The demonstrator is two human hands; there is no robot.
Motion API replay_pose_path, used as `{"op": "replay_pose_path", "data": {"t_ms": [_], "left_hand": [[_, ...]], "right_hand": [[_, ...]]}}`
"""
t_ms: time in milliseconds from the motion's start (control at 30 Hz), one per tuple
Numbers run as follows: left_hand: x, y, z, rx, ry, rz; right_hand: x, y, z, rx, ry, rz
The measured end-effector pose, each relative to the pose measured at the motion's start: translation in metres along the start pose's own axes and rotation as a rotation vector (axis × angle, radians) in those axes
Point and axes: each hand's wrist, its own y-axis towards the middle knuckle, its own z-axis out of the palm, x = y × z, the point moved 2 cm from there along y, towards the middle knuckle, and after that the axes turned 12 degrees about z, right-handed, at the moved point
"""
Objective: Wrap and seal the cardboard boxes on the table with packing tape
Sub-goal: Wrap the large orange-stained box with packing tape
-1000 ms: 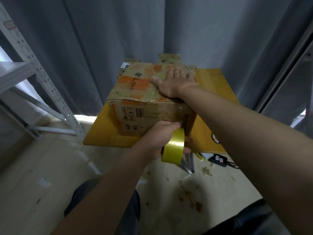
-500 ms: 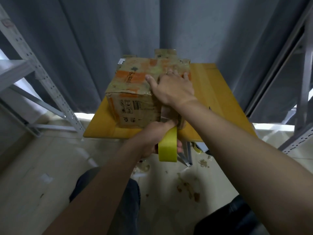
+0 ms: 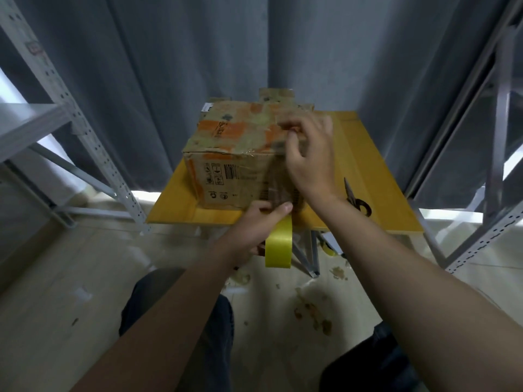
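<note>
Cardboard box (image 3: 235, 154) sits on the yellow table (image 3: 365, 154), with scissors (image 3: 355, 198) to its right and another box (image 3: 276, 94) behind. It is worn, orange-patched and glossy with tape. The left hand (image 3: 254, 227) grips the yellow tape roll (image 3: 278, 244) at its near bottom edge. The right hand (image 3: 308, 159) is blurred over the top edge; I cannot tell its grasp.

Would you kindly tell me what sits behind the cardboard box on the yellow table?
Worn cardboard flaps peek above the cardboard box; whatever they belong to is hidden. Grey curtain hangs beyond.

A person is wearing dark trousers (image 3: 368, 369); the left forearm (image 3: 175, 315) and right forearm (image 3: 410, 278) are showing bare.
</note>
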Motion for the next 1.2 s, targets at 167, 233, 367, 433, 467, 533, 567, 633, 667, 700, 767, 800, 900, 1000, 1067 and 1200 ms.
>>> {"op": "replay_pose_path", "data": {"t_ms": [167,233,367,433,467,533,567,633,667,700,767,800,900,1000,1067,1200], "left_hand": [[0.004,-0.003,-0.033,-0.202,0.118,0.042],[0.006,0.003,-0.055,-0.529,0.107,0.121],[0.011,0.015,-0.082,-0.679,0.049,0.145],[0.016,0.019,-0.079,-0.589,0.072,0.192],[0.016,0.018,-0.077,-0.584,0.094,0.227],[0.014,0.015,-0.074,-0.601,0.116,0.289],[0.011,0.011,-0.074,-0.603,0.122,0.321],[0.002,0.004,-0.079,-0.602,0.159,0.399],[-0.005,0.000,-0.081,-0.600,0.182,0.438],[-0.014,-0.005,-0.082,-0.595,0.201,0.468],[-0.031,-0.013,-0.082,-0.582,0.240,0.481],[-0.038,-0.016,-0.081,-0.579,0.262,0.475],[-0.052,-0.021,-0.080,-0.594,0.294,0.482],[-0.068,-0.023,-0.081,-0.651,0.295,0.504],[-0.082,-0.025,-0.083,-0.673,0.306,0.510],[-0.109,-0.029,-0.089,-0.714,0.360,0.486]], "right_hand": [[-0.038,-0.032,-0.018,-0.142,0.201,0.450],[-0.057,-0.048,-0.019,-0.075,0.208,0.664],[-0.076,-0.073,-0.016,0.134,0.135,0.917],[-0.070,-0.079,-0.012,0.200,0.123,0.893],[-0.066,-0.079,-0.010,0.196,0.129,0.872],[-0.060,-0.079,-0.010,0.156,0.130,0.863],[-0.058,-0.078,-0.012,0.143,0.123,0.867],[-0.055,-0.077,-0.017,0.119,0.136,0.857],[-0.054,-0.076,-0.020,0.101,0.158,0.850],[-0.051,-0.075,-0.022,0.082,0.186,0.843],[-0.045,-0.072,-0.026,0.042,0.256,0.831],[-0.041,-0.069,-0.028,0.022,0.293,0.815],[-0.026,-0.057,-0.036,-0.029,0.365,0.706],[-0.005,-0.043,-0.042,-0.016,0.402,0.620],[0.007,-0.035,-0.045,0.016,0.379,0.588],[0.019,-0.023,-0.050,0.024,0.395,0.447]]}}
